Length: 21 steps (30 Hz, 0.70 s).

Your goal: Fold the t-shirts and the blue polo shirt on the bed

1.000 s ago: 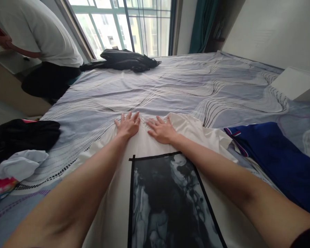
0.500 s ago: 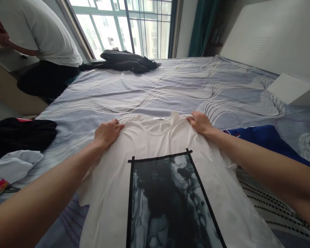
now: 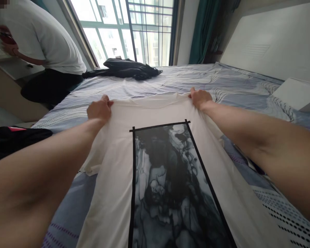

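Note:
A white T-shirt [image 3: 113, 151] with a dark, black-bordered print stretches away from me over the bed, its neckline at the far end. My left hand [image 3: 100, 109] is closed on the left shoulder of the shirt, thumb on top. At the right shoulder, my right hand [image 3: 200, 99] pinches the cloth in the same way. Between the two hands the collar edge is pulled fairly straight and looks raised off the bedding. The sleeves hang down beneath my forearms. The shirt's lower hem lies beyond the bottom of the view.
A patterned bedsheet [image 3: 181, 80] covers the bed. Black clothing [image 3: 126, 69] lies at its far edge below the window, and another dark garment [image 3: 12, 141] at the left. A white box [image 3: 297, 93] stands at right. A person in a white top [image 3: 49, 38] sits at far left.
Both hands have moved up and forward with the shirt's shoulders. The collar is pulled straighter and the print sits farther from me. My view has tilted slightly.

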Each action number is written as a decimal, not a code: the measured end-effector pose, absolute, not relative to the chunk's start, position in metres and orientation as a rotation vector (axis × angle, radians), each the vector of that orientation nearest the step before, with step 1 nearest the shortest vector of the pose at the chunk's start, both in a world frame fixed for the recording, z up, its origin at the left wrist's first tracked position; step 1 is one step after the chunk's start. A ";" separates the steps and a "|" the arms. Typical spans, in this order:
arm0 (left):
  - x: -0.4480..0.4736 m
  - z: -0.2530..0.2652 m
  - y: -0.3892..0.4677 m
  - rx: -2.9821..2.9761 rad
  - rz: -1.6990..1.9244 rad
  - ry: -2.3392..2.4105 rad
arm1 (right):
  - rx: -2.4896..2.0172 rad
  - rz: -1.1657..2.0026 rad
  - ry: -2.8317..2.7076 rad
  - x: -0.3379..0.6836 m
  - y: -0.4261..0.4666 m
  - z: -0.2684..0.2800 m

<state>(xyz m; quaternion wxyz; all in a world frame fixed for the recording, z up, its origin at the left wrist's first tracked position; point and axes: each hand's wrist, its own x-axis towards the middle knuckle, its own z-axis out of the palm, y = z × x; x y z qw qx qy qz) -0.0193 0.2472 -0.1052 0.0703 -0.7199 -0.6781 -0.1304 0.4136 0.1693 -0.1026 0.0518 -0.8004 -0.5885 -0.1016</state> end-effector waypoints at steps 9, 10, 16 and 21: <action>-0.028 -0.168 0.269 -2.158 -0.348 -2.252 | -2.529 -0.154 -1.672 0.427 0.174 -0.176; -0.028 -0.165 0.267 -2.146 -0.391 -2.230 | -2.549 -0.150 -1.635 0.421 0.175 -0.171; 0.033 -0.146 0.240 -2.390 -0.516 -1.733 | -2.144 -0.252 -1.953 0.328 0.188 -0.159; 0.096 -0.165 0.225 -2.882 -0.135 -1.531 | -2.043 0.179 -2.190 0.284 0.188 -0.181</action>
